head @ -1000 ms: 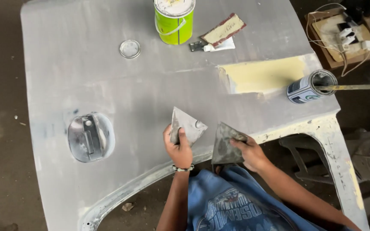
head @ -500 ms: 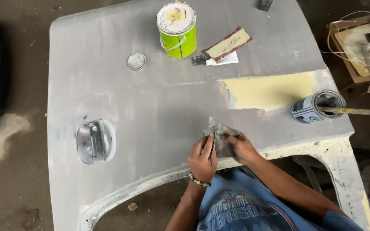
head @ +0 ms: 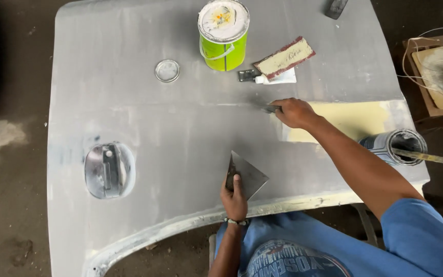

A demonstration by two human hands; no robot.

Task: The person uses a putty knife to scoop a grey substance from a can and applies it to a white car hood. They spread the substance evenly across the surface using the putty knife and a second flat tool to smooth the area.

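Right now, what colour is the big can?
Bright green can with a white lid, head view.

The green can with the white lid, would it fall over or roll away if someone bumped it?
Probably not easily. The green can stands upright on its flat bottom on the grey panel, and it looks wide for its height, so a light bump would likely just slide it. Its lid is on, so spills seem unlikely. Knocked onto its round side, though, it could roll.

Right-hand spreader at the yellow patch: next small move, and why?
Probably draw the small spreader in the right hand sideways across the yellow filler patch. Its blade sits at the patch's left edge on the grey panel, while the left hand holds the wide triangular blade back, off the patch.
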